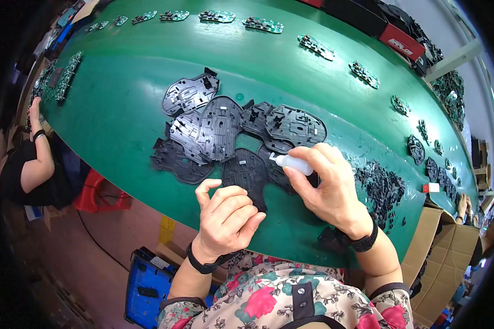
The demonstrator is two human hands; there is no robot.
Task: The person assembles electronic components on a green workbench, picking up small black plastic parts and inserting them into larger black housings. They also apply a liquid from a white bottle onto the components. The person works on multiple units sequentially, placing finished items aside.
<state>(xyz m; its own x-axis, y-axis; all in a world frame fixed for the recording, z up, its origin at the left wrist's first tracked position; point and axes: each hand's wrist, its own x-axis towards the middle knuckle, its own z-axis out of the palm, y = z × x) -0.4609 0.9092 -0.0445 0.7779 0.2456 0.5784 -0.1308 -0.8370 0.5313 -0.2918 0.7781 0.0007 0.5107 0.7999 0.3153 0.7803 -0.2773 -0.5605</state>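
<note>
My right hand (332, 189) pinches a small white squeeze bottle (295, 164) between thumb and fingers. The bottle lies tilted, its nozzle pointing left over the black plastic housings. Several of these flat, ribbed housings overlap on the green table, among them an upright one (219, 129) in the middle and a wide one (296, 127) at right. My left hand (225, 219) hovers at the near edge of the lowest housing (245, 171). Its fingers are curled toward the palm with the little finger raised; whatever they may hold is hidden.
A heap of small black parts (381, 189) lies right of my right hand. Green circuit boards (217, 16) line the table's far side. A person's arm (38, 156) is at the left edge, near a red stool (96, 193). Below stand a blue crate (151, 288) and a cardboard box (439, 257).
</note>
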